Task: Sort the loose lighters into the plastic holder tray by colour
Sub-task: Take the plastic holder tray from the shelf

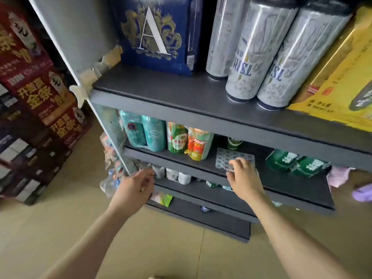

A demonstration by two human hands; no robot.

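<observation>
One plastic holder tray (231,158), pale grey with a honeycomb of round cells, lies flat on the middle shelf (281,182), just beside the orange-and-green snack bags (198,142) and left of the green packs (296,163). Its cells look empty; no loose lighters can be made out with certainty, though a clear bag of small coloured items (111,181) hangs at the shelf's left post and may hold them.

The right hand (242,178) rests on the tray's near edge, fingers curled over it, apparently taking hold. The left hand (138,184) reaches toward the shelf's left end with fingers loosely curled; whether it pinches anything I cannot tell.

The step looks like fetching the tray. To do it well, grip the rim rather than the thin cell walls, slide it straight toward the shelf's front lip, and keep it level so it clears the snack bags. The tray seems light and flexible, so supporting it from below once free would be wise.
</observation>
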